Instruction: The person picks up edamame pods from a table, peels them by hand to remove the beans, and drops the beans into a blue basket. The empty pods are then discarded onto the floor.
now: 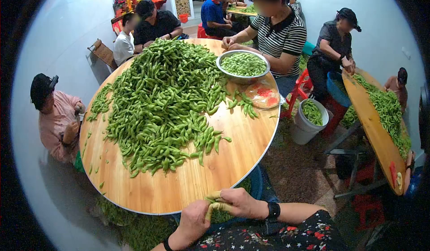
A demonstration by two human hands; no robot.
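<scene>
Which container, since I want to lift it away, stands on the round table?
The metal bowl of pale green beans, in front of the person in the striped shirt. It rests on the round table, while the white bucket stands on the floor.

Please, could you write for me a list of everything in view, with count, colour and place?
Round wooden table: one, light brown, centre
Bean pod heap: one, green, on it
Round metal bowl: one, silver, table's far right
Plastic bucket: one, white, floor right
Second wooden table: one, brown, right
Round plastic tub: one, blue, under near edge
Plastic seats: several, red, around tables
Other people: at least eight, mixed clothing, around
Small bean pod: one, green, between hands
Left hand: one, bare, near edge
Right hand: one, bare, beside left
</scene>
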